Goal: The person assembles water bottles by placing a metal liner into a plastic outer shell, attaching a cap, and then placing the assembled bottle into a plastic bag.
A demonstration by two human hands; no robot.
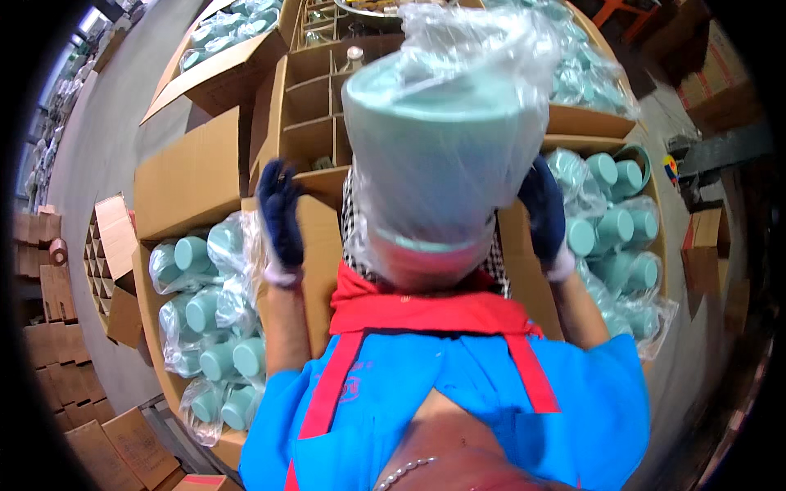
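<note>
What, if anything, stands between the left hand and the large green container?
Nothing solid is visible between the left hand and the green container, only a gap; clear plastic wrap covers the container itself.

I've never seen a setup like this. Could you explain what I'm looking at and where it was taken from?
There is no machine here: a person is working in dark gloves. The single round-looking picture comes from a wide camera worn on their head, looking down, so straight edges bend.

The left hand is open, apart from the big mint-green tub wrapped in clear plastic in front of the person. The right hand is beside the tub; whether it grips it, I can't tell.

On both sides, open cardboard boxes hold smaller mint-green containers in clear plastic. Ahead is a divided carton.
</note>
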